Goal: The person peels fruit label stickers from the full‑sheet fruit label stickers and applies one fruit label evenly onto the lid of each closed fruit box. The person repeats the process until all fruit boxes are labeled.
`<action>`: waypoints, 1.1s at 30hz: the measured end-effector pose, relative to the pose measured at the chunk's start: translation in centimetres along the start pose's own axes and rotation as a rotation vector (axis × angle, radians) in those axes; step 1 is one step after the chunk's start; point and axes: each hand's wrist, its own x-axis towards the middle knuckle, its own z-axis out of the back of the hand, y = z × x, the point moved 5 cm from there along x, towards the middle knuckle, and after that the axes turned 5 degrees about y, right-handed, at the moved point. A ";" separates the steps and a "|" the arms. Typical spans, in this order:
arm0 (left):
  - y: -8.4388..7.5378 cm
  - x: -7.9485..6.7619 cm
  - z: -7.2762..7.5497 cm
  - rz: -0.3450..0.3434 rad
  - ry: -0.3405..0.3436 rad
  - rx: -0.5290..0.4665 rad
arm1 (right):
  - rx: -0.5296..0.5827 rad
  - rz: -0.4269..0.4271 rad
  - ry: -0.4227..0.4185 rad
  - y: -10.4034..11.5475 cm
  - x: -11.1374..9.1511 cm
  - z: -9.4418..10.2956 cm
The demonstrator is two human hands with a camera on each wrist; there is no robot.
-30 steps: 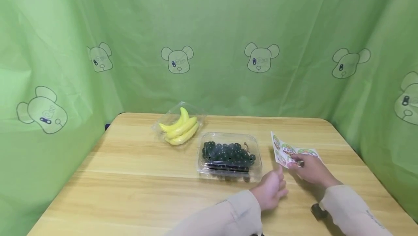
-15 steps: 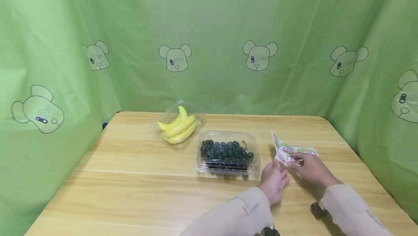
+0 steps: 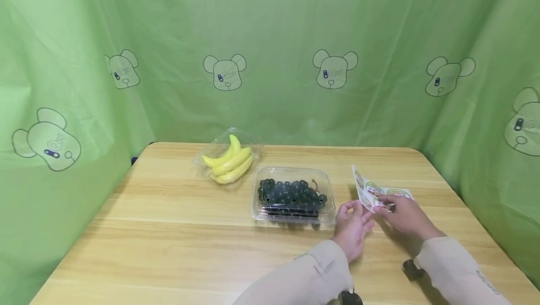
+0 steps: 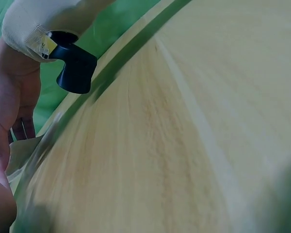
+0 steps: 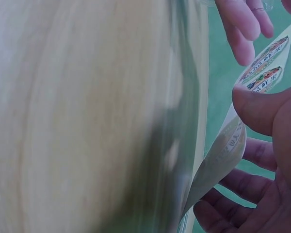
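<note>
In the head view my right hand (image 3: 407, 216) pinches a white sheet of round fruit stickers (image 3: 371, 190) by its near edge. The right wrist view shows the right thumb (image 5: 262, 107) on the printed face of the bent sticker sheet (image 5: 223, 145), with fingers behind it. My left hand (image 3: 351, 232) is at the sheet's lower left corner, thumb and forefinger close together; whether they pinch it is hidden. In the left wrist view, the left hand (image 4: 9, 102) reaches down beside the sheet. A clear clamshell box (image 3: 261, 216) of dark grapes (image 3: 291, 195) sits just left of the left hand.
Yellow bananas (image 3: 229, 159) in a clear bag lie at the back left of the wooden table (image 3: 168, 249). Green curtains (image 3: 278, 108) printed with bear heads hang behind it and at both sides. Dark wrist devices (image 3: 412, 270) sit below the sleeves.
My left hand has moved up and right to the sticker sheet's corner, and its thumb and forefinger have drawn together. My right hand keeps its pinch on the sheet. The view has shifted slightly.
</note>
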 end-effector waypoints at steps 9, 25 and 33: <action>0.0 -0.2 -0.1 -0.011 0.011 0.019 | 0.050 -0.024 0.024 -0.2 -0.4 0.6; 0.2 0.4 0.4 0.013 0.032 0.030 | 0.014 0.120 0.011 0.0 -0.7 0.0; 0.5 0.4 0.2 0.017 0.016 0.016 | -0.002 0.253 -0.053 0.2 -1.1 0.1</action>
